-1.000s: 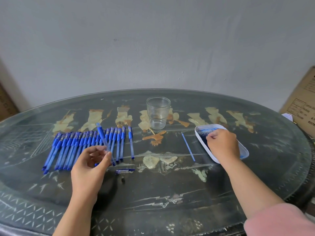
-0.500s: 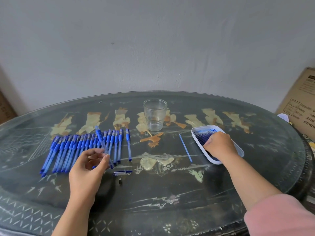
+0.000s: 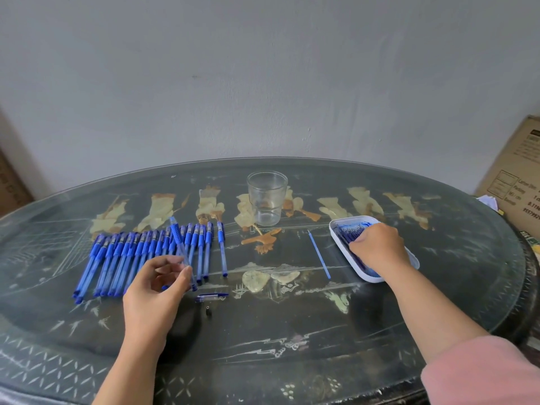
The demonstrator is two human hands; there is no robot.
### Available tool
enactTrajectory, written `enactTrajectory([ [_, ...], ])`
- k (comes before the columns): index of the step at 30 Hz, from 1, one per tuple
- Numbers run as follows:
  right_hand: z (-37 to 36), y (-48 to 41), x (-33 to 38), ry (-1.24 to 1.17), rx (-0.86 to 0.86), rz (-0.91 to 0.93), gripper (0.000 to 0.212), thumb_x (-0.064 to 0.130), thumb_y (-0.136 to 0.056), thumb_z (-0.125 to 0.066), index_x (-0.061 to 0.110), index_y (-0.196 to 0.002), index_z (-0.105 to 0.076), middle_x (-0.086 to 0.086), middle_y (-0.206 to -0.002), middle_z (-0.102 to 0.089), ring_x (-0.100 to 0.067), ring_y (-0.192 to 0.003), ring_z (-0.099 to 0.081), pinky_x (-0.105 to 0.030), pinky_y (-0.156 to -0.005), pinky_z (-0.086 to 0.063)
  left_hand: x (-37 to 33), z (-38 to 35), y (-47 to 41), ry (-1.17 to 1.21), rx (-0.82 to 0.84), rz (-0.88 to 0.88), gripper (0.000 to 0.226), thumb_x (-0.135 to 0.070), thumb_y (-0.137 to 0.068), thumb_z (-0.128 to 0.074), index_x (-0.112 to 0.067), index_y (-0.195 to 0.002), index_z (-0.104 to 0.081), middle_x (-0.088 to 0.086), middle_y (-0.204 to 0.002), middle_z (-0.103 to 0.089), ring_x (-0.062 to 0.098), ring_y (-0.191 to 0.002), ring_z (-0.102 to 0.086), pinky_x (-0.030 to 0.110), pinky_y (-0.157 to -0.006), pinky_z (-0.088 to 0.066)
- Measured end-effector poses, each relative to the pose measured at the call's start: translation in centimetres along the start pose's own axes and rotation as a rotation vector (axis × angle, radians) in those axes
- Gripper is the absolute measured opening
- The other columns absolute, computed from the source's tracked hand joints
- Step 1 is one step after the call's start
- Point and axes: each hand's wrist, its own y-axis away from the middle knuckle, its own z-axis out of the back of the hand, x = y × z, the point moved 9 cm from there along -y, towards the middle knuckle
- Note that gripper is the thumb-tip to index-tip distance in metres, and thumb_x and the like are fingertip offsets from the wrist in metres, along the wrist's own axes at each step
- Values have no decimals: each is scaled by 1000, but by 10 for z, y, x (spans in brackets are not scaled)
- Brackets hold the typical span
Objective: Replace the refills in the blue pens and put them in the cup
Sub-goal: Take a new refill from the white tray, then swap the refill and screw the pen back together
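Your left hand is raised just above the dark oval glass-topped bench. Its fingers pinch the near end of a translucent blue pen barrel between thumb and fingertips. The barrel slants up and away from those fingers, with its blue rubber grip at the far end. It crosses over the row of blue pens, which lies flat on the bench just beyond your fingertips and to their left. Just right of your left thumb, on the bench, lies a short clear-and-blue pen part. Nearer to you than that sits a tiny black tip piece. Neither touches your hand.

Your right hand reaches into a white rectangular plastic tray. Its fingers curl down onto the bundle of thin blue refills inside it. Your knuckles hide the fingertips, so I cannot tell whether they grip a refill or only rest on the bundle. A single loose blue refill lies on the bench to the left of those fingers, apart from the tray.

The clear glass cup stands upright between your two hands, farther from you than either set of fingers. A pink sleeve covers your right upper arm. A brown cardboard box stands beyond the bench, right of your right fingers.
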Motion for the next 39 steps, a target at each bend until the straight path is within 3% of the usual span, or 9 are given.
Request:
enactTrajectory([
  [3,21,9,17,-176,-119,86,38,13,-86,-59,10,-49,-57,-6,-47,-45,-22,-50,-44,-33,-55,-42,1,1,0,-9,-1,5,18,-9,-82,-74,-22,-92,-67,4,-91,-70,31,-89,-67,51,-87,-56],
  [6,38,28,43,-495,-208,167,16,18,-90,-63,11,-78,-72,1,-64,-65,-23,-65,-61,-34,-66,-50,-1,0,3,-26,-1,4,18,-9,-82,-74,-23,-91,-68,0,-88,-71,28,-85,-68,49,-85,-57],
  [8,36,42,66,-734,-155,183,11,19,-90,-64,12,-88,-72,3,-70,-70,-19,-66,-67,-38,-68,-57,-2,1,4,-45,-12,5,19,-8,-82,-74,-23,-91,-69,-2,-85,-71,23,-82,-68,43,-82,-58],
  [11,27,69,109,-1011,-10,210,8,15,-92,-65,18,-85,-67,-3,-69,-71,-22,-65,-71,-42,-69,-60,-4,2,6,-68,-13,-11,18,-7,-81,-74,-22,-90,-69,-8,-81,-70,9,-72,-64,30,-72,-57],
  [15,22,106,166,-1258,175,261,5,10,-95,-59,11,-93,-63,-11,-84,-71,-19,-72,-73,-33,-65,-61,-9,0,8,-61,3,-42,17,-2,-81,-73,-17,-88,-69,-12,-80,-70,2,-66,-61,15,-64,-51],
  [20,11,124,206,-1348,279,294,5,16,-99,-54,11,-101,-56,-11,-94,-68,-18,-76,-74,-35,-67,-62,-13,-2,10,-58,19,-84,20,1,-80,-73,-18,-85,-69,-8,-79,-70,5,-67,-62,14,-63,-50],
  [25,4,125,218,-1354,308,286,4,22,-99,-52,19,-101,-53,-10,-99,-67,-20,-80,-74,-41,-74,-61,-14,-3,10,-74,48,-104,19,-1,-80,-73,-19,-86,-70,-8,-79,-69,9,-70,-64,23,-66,-56],
  [34,5,122,225,-1389,343,290,10,22,-101,-50,14,-107,-51,-12,-98,-65,-26,-77,-74,-44,-67,-61,-15,-5,10,-80,74,-121,23,0,-79,-73,-23,-86,-71,-7,-81,-69,14,-74,-64,33,-70,-59],
  [39,7,123,228,-1304,333,330,3,20,-101,-48,19,-101,-50,-11,-97,-65,-22,-74,-74,-45,-65,-62,-14,-5,10,-65,76,-124,25,1,-78,-73,-23,-85,-71,-6,-81,-69,14,-73,-63,31,-69,-58],
])
